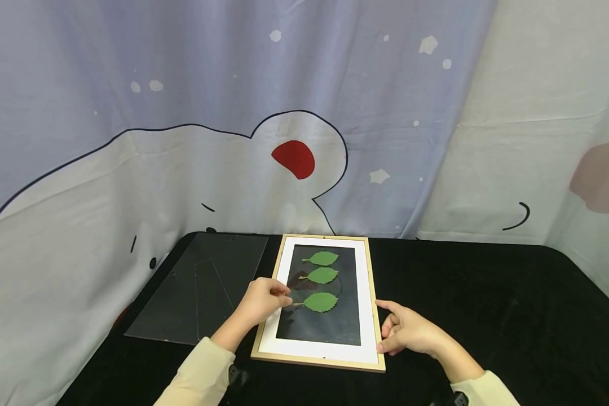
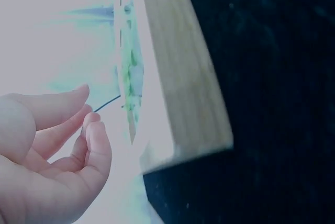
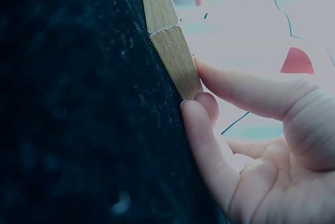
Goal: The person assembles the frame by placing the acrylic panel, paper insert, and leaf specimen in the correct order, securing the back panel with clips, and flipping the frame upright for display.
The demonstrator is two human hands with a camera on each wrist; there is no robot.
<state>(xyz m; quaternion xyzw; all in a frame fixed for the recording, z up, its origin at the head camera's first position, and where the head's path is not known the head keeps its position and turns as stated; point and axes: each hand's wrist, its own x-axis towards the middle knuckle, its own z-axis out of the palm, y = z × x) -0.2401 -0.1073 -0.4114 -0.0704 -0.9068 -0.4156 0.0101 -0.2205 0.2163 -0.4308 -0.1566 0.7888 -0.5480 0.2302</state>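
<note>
Three green leaves (image 1: 321,275) lie one above another on the dark glass panel (image 1: 317,332) of a light-wood picture frame (image 1: 321,363) with a white mat. Close to the stem of the lowest leaf (image 1: 321,302) is my left hand (image 1: 264,299), over the frame's left side. In the left wrist view, a gap separates its thumb (image 2: 57,106) from its bent fingers, and nothing shows between them. My right hand (image 1: 411,332) holds the right edge of the frame, thumb and index fingertip touching the wood. The right wrist view shows these fingertips at the wooden side (image 3: 175,59).
A dark flat sheet (image 1: 218,265) with thin line marks lies left of the frame. Everything rests on a black cloth-covered table (image 1: 467,282). Behind it hangs a patterned curtain (image 1: 223,175) in lavender and white.
</note>
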